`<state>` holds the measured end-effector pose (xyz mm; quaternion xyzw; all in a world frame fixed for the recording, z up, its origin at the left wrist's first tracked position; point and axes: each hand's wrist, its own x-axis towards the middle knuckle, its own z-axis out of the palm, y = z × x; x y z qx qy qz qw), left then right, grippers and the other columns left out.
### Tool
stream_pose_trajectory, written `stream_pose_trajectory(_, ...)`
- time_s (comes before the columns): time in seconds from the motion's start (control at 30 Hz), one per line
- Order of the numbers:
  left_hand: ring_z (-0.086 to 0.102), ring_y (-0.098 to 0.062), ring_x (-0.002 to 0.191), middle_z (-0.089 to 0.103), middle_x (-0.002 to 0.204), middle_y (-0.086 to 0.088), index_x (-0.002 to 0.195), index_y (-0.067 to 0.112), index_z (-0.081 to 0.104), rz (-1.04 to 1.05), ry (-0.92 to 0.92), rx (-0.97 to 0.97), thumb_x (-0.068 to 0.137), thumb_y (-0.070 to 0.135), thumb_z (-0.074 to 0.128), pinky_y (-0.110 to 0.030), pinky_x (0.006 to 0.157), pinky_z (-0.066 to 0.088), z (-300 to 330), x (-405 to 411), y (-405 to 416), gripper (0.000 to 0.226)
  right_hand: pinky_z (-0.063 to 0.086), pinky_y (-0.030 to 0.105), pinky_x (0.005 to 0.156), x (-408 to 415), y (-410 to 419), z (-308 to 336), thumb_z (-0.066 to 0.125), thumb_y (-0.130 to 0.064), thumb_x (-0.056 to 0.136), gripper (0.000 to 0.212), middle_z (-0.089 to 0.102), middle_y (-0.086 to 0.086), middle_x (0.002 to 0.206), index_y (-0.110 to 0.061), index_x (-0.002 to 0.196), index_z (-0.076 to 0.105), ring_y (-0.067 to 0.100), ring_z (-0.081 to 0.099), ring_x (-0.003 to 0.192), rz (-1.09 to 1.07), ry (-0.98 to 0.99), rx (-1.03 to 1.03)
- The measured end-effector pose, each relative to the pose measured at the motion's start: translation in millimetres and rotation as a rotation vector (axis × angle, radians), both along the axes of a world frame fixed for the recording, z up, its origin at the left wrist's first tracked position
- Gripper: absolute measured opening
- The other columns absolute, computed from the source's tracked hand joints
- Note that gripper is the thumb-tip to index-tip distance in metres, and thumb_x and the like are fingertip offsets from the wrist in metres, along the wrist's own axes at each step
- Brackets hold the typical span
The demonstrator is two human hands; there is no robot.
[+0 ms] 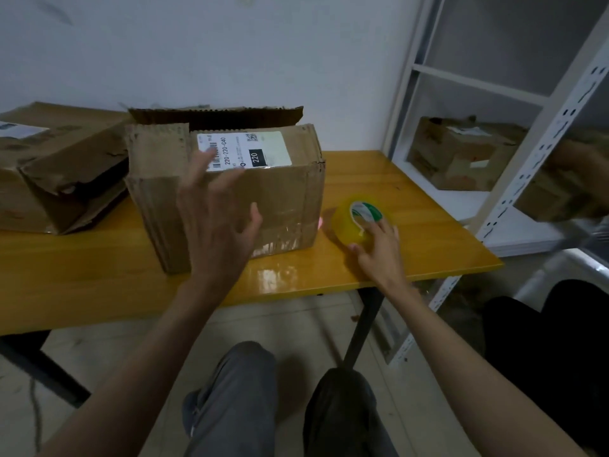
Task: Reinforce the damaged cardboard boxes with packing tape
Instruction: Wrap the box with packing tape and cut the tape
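Centrally, on the yellow worktop (99, 275), stands the labelled cardboard box (227, 189), flaps open. A crushed box (56, 169) lies just left of it. The left hand (214, 219) hovers before its front face, fingers spread. Right of the box, the right hand (379, 249) rests on the tape roll (356, 222), fingers curled onto its rim.

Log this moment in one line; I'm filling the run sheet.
left hand: open, at box | right hand: gripping tape on table | taping: not started
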<state>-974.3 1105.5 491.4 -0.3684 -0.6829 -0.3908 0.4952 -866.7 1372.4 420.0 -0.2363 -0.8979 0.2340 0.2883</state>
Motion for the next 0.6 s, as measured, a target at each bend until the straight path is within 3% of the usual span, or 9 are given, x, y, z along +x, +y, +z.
stream_pose_trajectory(0.1, 0.049, -0.029, 0.118, 0.048, 0.125, -0.012, 0.116, 0.009, 0.053, -0.203, 0.009, -0.058, 0.086, 0.007, 0.069, -0.046, 0.095, 0.047, -3.7, 28.8, 26.7, 0.034, 0.035, 0.024, 0.096, 24.5, -19.5, -12.4, 0.078, -0.026, 0.084, 0.035, 0.053, 0.001, 0.124, -0.012, 0.111, 0.062, 0.016, 0.043, 0.118, 0.127, 0.171, -0.017)
stream_pose_trajectory(0.2, 0.055, -0.007, 0.094, 0.057, 0.105, 0.001, 0.104, 0.01, 0.061, -0.437, -0.34, -0.165, 0.094, 0.018, 0.064, -0.031, 0.08, 0.048, -4.3, 50.7, 47.6, 0.013, 0.035, 0.015, 0.093, 44.0, -34.1, -20.4, 0.07, -0.032, 0.079, 0.029, 0.051, -0.003, 0.117, -0.018, 0.099, 0.055, 0.013, 0.045, 0.113, 0.284, 0.273, 0.019)
stream_pose_trajectory(0.3, 0.059, -0.002, 0.097, 0.059, 0.11, 0.01, 0.114, 0.021, 0.058, -0.416, -0.848, -0.272, 0.089, 0.049, 0.07, -0.028, 0.083, 0.052, -9.8, 53.3, 65.7, 0.039, 0.038, 0.023, 0.097, 50.7, -37.5, -26.3, 0.073, -0.023, 0.08, 0.028, 0.052, 0.004, 0.117, -0.01, 0.098, 0.056, 0.02, 0.047, 0.119, 0.392, 0.25, 0.101)
stream_pose_trajectory(0.37, 0.06, -0.017, 0.114, 0.06, 0.127, 0.003, 0.13, 0.021, 0.051, -0.308, -1.01, -0.426, 0.085, 0.061, 0.069, -0.039, 0.096, 0.05, -12.8, 48.4, 74.5, 0.063, 0.039, 0.026, 0.102, 51.2, -38.6, -29.7, 0.078, -0.012, 0.079, 0.029, 0.052, 0.006, 0.117, -0.008, 0.097, 0.057, 0.023, 0.045, 0.129, 0.425, 0.247, 0.158)
stream_pose_trajectory(0.47, 0.056, -0.026, 0.125, 0.061, 0.135, -0.005, 0.138, 0.015, 0.047, -0.235, -1.081, -0.538, 0.089, 0.051, 0.07, -0.038, 0.099, 0.045, -12.8, 43.3, 81.7, 0.065, 0.04, 0.038, 0.111, 52.5, -38.4, -33.2, 0.079, -0.008, 0.081, 0.027, 0.053, 0.007, 0.129, -0.008, 0.103, 0.062, 0.023, 0.039, 0.144, 0.461, 0.261, 0.251)
stream_pose_trajectory(0.53, 0.062, -0.024, 0.115, 0.065, 0.126, -0.003, 0.136, 0.015, 0.051, -0.27, -1.142, -0.477, 0.09, 0.039, 0.074, -0.039, 0.094, 0.052, -12.5, 39.8, 82.0, 0.057, 0.037, 0.05, 0.116, 54.1, -37.2, -32.7, 0.078, -0.011, 0.086, 0.028, 0.046, 0.01, 0.149, -0.008, 0.112, 0.067, 0.028, 0.029, 0.152, 0.465, 0.267, 0.273)
stream_pose_trajectory(0.6, 0.066, -0.017, 0.099, 0.066, 0.11, 0.005, 0.13, 0.019, 0.054, -0.372, -1.249, -0.365, 0.087, 0.03, 0.079, -0.044, 0.08, 0.061, -13.6, 35.6, 79.8, 0.051, 0.028, 0.056, 0.122, 57.8, -38.6, -27.4, 0.08, -0.023, 0.088, 0.054, 0.028, 0.01, 0.164, -0.01, 0.136, 0.06, 0.03, 0.016, 0.157, 0.432, 0.253, 0.221)
